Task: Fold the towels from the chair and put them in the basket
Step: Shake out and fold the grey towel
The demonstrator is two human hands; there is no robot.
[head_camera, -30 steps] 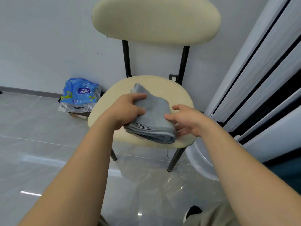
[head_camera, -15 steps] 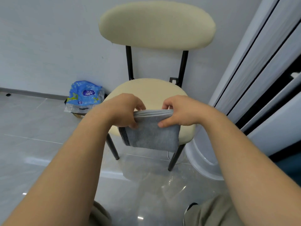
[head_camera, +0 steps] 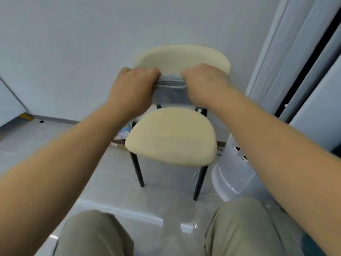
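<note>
The left grip (head_camera: pixel 132 89) and right grip (head_camera: pixel 204 85) are both held up in front of the chair (head_camera: pixel 171 137), level with its backrest (head_camera: pixel 184 56). Each is clamped on the towel (head_camera: pixel 171 90), fingers curled over its top edge and knuckles toward the camera. The towel is grey and folded. Its stacked layers show as a banded strip between the two grips, and the rest hangs down in a short flat panel. It is in the air, clear of the cream seat below it and in front of the backrest. The left grip holds the towel's left end and the right grip its right end, with a narrow stretch of cloth showing between them. A pale plastic basket (head_camera: pixel 232 174) stands on the floor (head_camera: pixel 110 182) just beside the chair's right front leg, well below the towel. A blurred packet (head_camera: pixel 125 133) shows past the left forearm, behind the seat. Two knees (head_camera: pixel 239 230) in khaki trousers fill the bottom of the view. A grey wall (head_camera: pixel 73 52) stands behind the chair.
</note>
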